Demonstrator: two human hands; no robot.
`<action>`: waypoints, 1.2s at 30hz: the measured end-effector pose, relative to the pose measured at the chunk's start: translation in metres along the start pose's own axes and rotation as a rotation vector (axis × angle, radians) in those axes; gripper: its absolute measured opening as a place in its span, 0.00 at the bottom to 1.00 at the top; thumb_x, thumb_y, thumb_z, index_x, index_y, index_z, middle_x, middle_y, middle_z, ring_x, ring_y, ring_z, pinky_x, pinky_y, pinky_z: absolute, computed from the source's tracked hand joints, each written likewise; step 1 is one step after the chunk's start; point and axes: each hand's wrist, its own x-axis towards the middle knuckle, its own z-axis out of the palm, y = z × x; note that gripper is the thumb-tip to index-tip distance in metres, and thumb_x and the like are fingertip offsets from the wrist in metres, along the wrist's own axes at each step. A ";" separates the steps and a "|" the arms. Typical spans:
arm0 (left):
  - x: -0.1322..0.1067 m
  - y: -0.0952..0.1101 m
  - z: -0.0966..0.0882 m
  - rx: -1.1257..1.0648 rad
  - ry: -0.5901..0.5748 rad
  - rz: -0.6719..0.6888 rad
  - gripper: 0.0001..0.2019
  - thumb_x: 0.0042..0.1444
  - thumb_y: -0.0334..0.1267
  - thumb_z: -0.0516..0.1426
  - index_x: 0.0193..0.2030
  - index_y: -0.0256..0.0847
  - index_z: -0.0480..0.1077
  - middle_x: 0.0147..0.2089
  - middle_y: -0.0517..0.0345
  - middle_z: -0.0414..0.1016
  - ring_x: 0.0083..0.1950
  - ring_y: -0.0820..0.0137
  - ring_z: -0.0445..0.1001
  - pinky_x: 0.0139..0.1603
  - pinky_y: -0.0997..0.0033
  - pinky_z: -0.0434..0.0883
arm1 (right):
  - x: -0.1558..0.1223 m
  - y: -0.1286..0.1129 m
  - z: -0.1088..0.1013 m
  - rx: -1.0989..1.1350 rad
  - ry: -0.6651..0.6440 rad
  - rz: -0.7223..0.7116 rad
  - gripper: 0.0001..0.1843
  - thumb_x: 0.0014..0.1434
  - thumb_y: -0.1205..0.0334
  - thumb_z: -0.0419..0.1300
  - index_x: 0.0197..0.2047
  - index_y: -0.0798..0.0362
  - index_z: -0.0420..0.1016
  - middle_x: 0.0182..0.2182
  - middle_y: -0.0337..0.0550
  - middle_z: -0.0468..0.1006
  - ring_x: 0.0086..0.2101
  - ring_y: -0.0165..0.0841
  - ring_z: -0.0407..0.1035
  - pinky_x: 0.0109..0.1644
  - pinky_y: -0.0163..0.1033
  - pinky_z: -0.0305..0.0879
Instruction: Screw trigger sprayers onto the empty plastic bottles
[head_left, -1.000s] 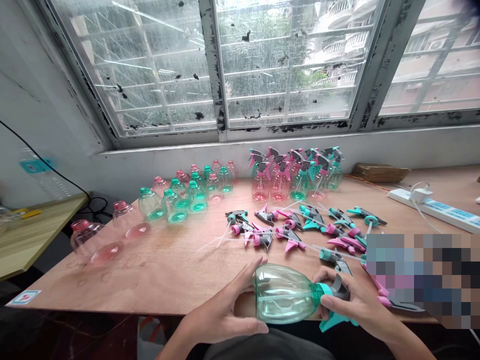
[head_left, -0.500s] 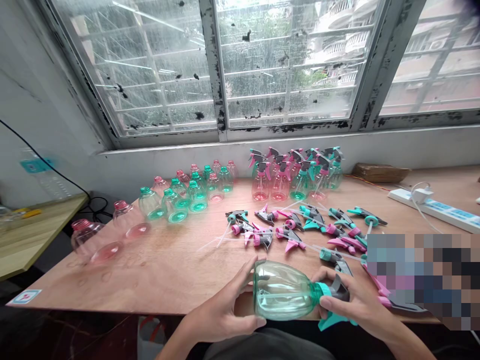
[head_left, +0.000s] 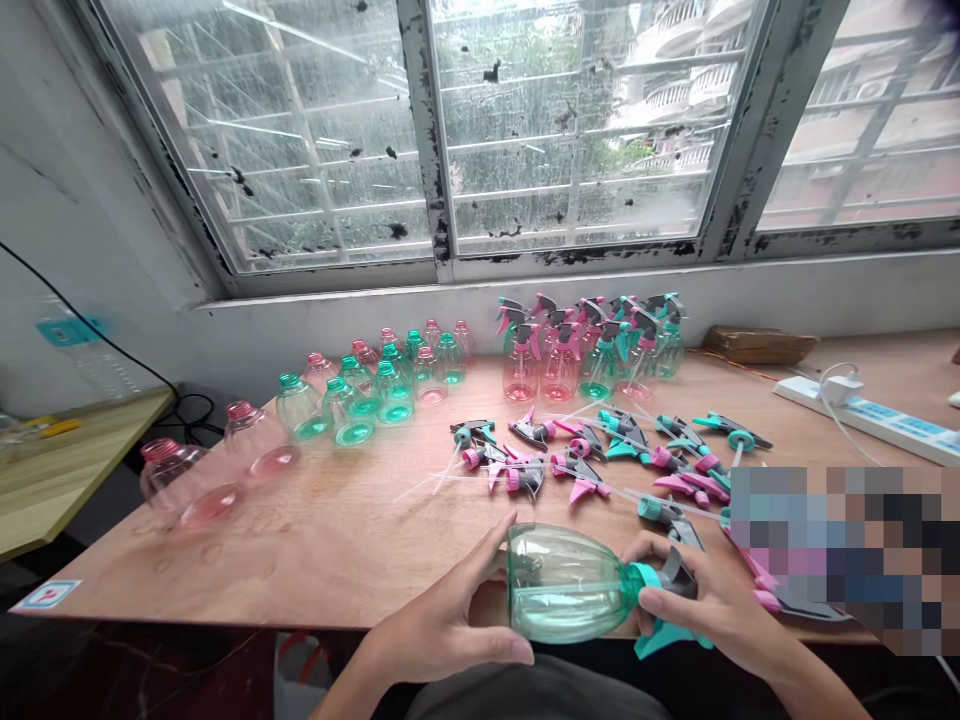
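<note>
A clear green spray bottle (head_left: pixel 566 585) lies on its side over the near edge of the wooden table (head_left: pixel 337 540). My left hand (head_left: pixel 442 620) is wrapped round the bottle's base end. My right hand (head_left: pixel 701 600) is closed on the grey and teal trigger head (head_left: pixel 667 590) fitted at the bottle's neck. Loose trigger heads (head_left: pixel 585 460) in pink, teal and grey lie scattered just beyond my hands.
Capped green and pink bottles (head_left: pixel 360 395) without triggers stand at the left. Bottles with triggers fitted (head_left: pixel 592 345) stand in a group by the window wall. A white power strip (head_left: pixel 870 415) lies at the right. A blurred patch (head_left: pixel 844 555) hides the near right.
The bottle has turned slightly between my hands and stayed in place at the table's near edge. Nothing else on the table has moved.
</note>
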 end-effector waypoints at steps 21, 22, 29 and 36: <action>-0.002 -0.001 0.002 0.016 0.033 0.052 0.52 0.58 0.34 0.69 0.79 0.56 0.41 0.80 0.50 0.53 0.75 0.55 0.62 0.76 0.52 0.60 | 0.001 0.000 -0.002 -0.035 0.021 -0.033 0.21 0.58 0.46 0.72 0.45 0.50 0.74 0.27 0.36 0.79 0.29 0.35 0.75 0.32 0.35 0.70; -0.001 -0.002 0.002 0.000 0.030 0.052 0.51 0.58 0.34 0.69 0.79 0.56 0.41 0.79 0.50 0.54 0.75 0.55 0.63 0.76 0.51 0.60 | 0.001 0.002 -0.002 -0.039 0.036 -0.044 0.21 0.57 0.46 0.73 0.45 0.50 0.75 0.28 0.36 0.79 0.29 0.35 0.75 0.32 0.35 0.71; 0.002 -0.002 0.001 -0.126 -0.007 0.048 0.51 0.58 0.32 0.68 0.79 0.54 0.40 0.78 0.47 0.56 0.76 0.53 0.61 0.74 0.50 0.63 | 0.002 0.004 -0.003 -0.046 0.066 -0.074 0.20 0.58 0.48 0.72 0.45 0.51 0.75 0.33 0.38 0.78 0.31 0.36 0.77 0.35 0.38 0.73; 0.002 0.001 0.002 -0.018 -0.006 0.092 0.47 0.61 0.30 0.65 0.78 0.58 0.43 0.82 0.52 0.47 0.77 0.52 0.59 0.75 0.52 0.62 | 0.001 0.001 -0.003 -0.009 -0.002 -0.005 0.22 0.59 0.47 0.72 0.46 0.52 0.71 0.27 0.39 0.83 0.30 0.37 0.77 0.34 0.38 0.71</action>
